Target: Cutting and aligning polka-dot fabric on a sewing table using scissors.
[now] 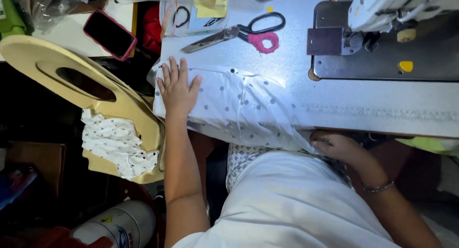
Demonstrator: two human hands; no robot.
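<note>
A white fabric with small grey dots (244,107) lies across the front of the sewing table (296,61) and hangs over its edge toward my lap. My left hand (177,88) rests flat on the fabric's left end, fingers spread. My right hand (334,145) is below the table's front edge, its fingers pinched on the fabric where it hangs down. The sewing machine (387,33) stands at the right back of the table, apart from both hands.
Scissors (239,33) with one pink-wrapped handle lie on the table behind the fabric. A phone in a red case (109,34) lies at the left. A beige plastic chair (86,85) holds a crumpled piece of dotted cloth (117,145). A white cylinder (119,224) lies below.
</note>
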